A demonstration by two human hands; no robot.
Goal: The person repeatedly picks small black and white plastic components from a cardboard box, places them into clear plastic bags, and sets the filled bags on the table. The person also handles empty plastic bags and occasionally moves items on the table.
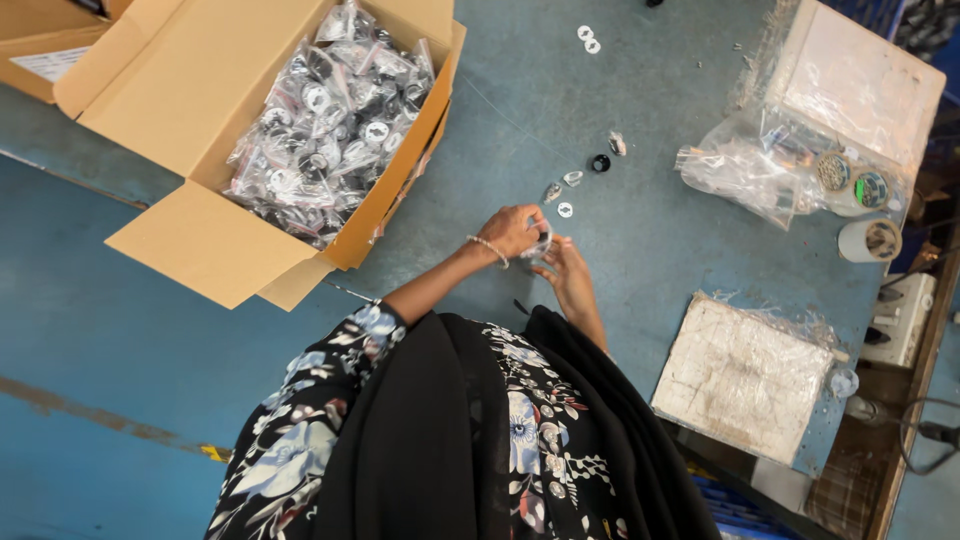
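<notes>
On the blue worktable [640,250], beside a carton of bagged parts [330,120], the left hand [512,230] and right hand [566,270] pinch closed on one small clear pouch [541,243], held between them, apparently for handling, loose parts [585,175] just beyond.

**A small packing workshop**

I am looking down on a packing or assembly bench, not a home. The blue worktable [650,240] is scuffed and worn. At its far left corner stands an open cardboard carton [190,110] heaped with small parts sealed in clear bags [335,120]. On the table's right side I see tape rolls [868,240], loose plastic bags [740,165] and a wrapped board [745,375]; just past its right edge sits a power socket [900,315].
</notes>
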